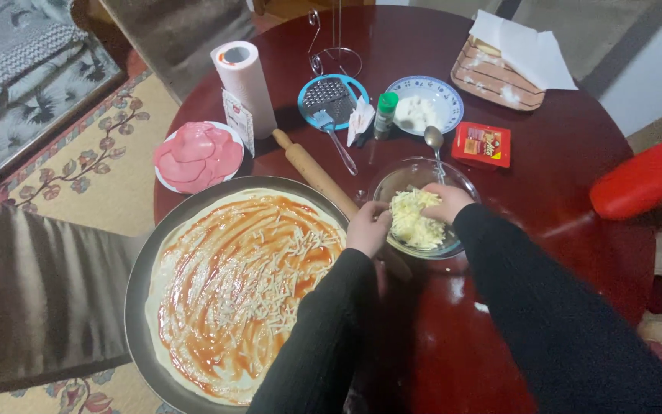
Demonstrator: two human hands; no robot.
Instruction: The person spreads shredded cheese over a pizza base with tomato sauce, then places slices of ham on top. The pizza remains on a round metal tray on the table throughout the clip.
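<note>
While your right hand (444, 203) reaches into the glass bowl (392, 181) of grated cheese (415, 221), fingers curled closed on a pinch of shreds, your left hand (368, 228) rests against the bowl's near rim, loosely closed, holding nothing you can make out. The bowl stands on the round dark table (568, 184), just right of the metal pan (138, 299) bearing sauce-covered dough (239, 291). A rolling pin (312, 170) lies between them; a plate of sliced ham (197, 153) sits beyond.
</note>
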